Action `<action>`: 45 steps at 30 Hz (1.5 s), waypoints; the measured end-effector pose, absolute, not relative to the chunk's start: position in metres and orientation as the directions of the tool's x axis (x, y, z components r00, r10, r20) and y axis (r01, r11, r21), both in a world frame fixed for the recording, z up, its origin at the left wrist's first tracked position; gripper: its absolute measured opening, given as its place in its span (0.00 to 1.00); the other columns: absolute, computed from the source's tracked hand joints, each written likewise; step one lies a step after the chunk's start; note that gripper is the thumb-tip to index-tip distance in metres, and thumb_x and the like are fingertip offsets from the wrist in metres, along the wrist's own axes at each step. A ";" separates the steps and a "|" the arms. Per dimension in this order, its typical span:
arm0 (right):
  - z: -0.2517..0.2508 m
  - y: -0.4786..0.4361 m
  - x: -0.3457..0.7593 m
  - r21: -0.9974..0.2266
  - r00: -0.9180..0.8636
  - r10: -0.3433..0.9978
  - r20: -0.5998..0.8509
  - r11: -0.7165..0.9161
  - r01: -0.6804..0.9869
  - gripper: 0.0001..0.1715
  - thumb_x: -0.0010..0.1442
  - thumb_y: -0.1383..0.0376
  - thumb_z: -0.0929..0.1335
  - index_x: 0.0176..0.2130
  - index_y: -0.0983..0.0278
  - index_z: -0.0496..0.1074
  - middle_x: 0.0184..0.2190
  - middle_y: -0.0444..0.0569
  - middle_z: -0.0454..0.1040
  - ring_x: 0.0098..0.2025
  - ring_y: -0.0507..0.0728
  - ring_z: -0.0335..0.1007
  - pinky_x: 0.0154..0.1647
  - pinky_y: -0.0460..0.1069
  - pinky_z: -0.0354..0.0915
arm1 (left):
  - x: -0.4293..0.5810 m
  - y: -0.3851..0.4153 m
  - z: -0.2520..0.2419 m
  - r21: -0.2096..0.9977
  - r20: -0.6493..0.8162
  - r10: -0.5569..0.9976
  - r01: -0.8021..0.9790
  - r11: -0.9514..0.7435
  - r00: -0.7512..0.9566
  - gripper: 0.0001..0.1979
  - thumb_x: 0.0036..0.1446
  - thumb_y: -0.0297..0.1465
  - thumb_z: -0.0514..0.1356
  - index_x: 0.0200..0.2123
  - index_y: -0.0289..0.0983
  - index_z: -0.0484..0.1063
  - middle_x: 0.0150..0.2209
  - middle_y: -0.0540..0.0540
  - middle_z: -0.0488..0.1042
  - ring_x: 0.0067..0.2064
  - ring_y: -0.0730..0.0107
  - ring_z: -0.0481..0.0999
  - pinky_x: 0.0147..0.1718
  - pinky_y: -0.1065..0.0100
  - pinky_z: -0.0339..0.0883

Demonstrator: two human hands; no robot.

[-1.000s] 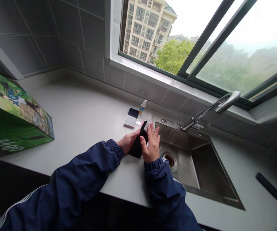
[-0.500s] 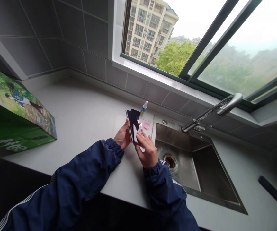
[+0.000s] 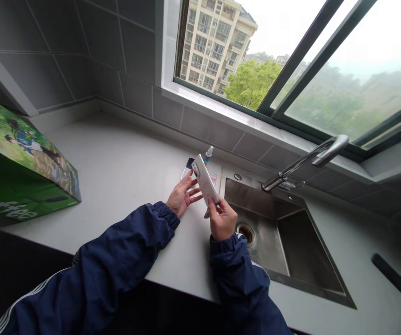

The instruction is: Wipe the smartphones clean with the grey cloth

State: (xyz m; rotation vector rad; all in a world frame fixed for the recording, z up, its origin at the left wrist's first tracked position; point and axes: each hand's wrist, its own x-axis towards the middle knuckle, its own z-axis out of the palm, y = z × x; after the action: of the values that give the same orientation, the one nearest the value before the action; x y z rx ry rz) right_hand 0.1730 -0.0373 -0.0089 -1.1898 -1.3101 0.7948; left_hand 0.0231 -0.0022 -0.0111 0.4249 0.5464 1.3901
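Right hand [image 3: 222,221] pinches white phone [image 3: 205,185] by its lower end, tilted; left hand [image 3: 182,196] fingers spread, holding nothing. Risk: thin grip slips, white phone drops toward sink [image 3: 301,242]

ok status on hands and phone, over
Right hand gripping white phone by its lower end, tilted up off the counter. Left hand open beside it, fingers spread. Spray bottle just behind, sink to the right.

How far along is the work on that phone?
Done: spray bottle and pink packet are set out by the sink. In hand: right hand holds the white phone tilted, back showing; left hand open beside it. Left: unclear; bottle and packet look untouched.
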 end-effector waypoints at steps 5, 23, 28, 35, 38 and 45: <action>-0.010 -0.024 0.176 -0.975 0.128 0.991 -0.023 0.006 -0.220 0.28 0.50 0.50 0.76 0.43 0.68 0.77 0.35 0.53 0.81 0.30 0.58 0.78 0.27 0.50 0.75 | 0.023 0.002 -0.013 0.547 -0.142 0.982 -0.817 0.183 0.124 0.21 0.65 0.41 0.55 0.56 0.37 0.70 0.48 0.38 0.78 0.42 0.61 0.79 0.41 0.60 0.75; -0.020 -0.039 0.169 -0.889 -0.476 0.804 -0.356 -0.448 -0.094 0.21 0.45 0.57 0.80 0.32 0.71 0.80 0.24 0.49 0.78 0.23 0.56 0.75 0.23 0.48 0.69 | 0.016 0.002 -0.013 0.480 -0.111 0.914 -0.785 0.393 0.390 0.43 0.64 0.56 0.37 0.59 0.25 0.67 0.55 0.27 0.73 0.39 0.52 0.80 0.43 0.51 0.73; -0.010 -0.019 0.195 -0.901 -0.390 0.852 -0.350 -0.420 -0.109 0.18 0.42 0.60 0.81 0.27 0.70 0.78 0.17 0.44 0.73 0.15 0.51 0.66 0.13 0.44 0.61 | 0.013 0.003 -0.010 0.438 -0.123 0.962 -0.856 0.275 0.246 0.37 0.66 0.52 0.38 0.64 0.32 0.62 0.56 0.31 0.73 0.38 0.53 0.80 0.41 0.50 0.74; -0.015 0.008 0.220 -0.930 0.155 0.981 -0.113 -0.050 -0.364 0.17 0.55 0.58 0.72 0.44 0.62 0.76 0.39 0.49 0.81 0.39 0.57 0.79 0.37 0.51 0.76 | 0.020 -0.003 -0.013 0.502 -0.131 0.837 -0.692 0.519 0.532 0.37 0.65 0.52 0.43 0.63 0.30 0.63 0.51 0.27 0.76 0.35 0.50 0.80 0.38 0.48 0.73; -0.019 0.010 0.220 -0.937 0.240 0.969 -0.059 0.029 -0.349 0.15 0.55 0.59 0.70 0.42 0.63 0.76 0.39 0.51 0.81 0.41 0.58 0.79 0.39 0.53 0.76 | 0.024 -0.006 -0.016 0.535 -0.124 0.747 -0.590 0.604 0.653 0.40 0.64 0.54 0.41 0.63 0.28 0.63 0.47 0.27 0.77 0.36 0.48 0.80 0.39 0.48 0.73; -0.018 -0.009 0.195 -0.979 0.173 0.965 0.195 0.201 -0.020 0.29 0.60 0.56 0.69 0.58 0.64 0.71 0.63 0.55 0.66 0.64 0.65 0.63 0.62 0.62 0.63 | 0.028 -0.004 -0.024 0.556 -0.166 0.652 -0.476 0.681 0.739 0.43 0.63 0.57 0.41 0.58 0.26 0.69 0.39 0.28 0.79 0.35 0.49 0.80 0.38 0.51 0.72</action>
State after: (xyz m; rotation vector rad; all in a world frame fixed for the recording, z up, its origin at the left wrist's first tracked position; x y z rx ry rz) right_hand 0.1952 -0.0087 -0.0178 -1.1115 -1.1448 0.9565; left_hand 0.0282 -0.0035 -0.0239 0.5108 0.3692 0.6494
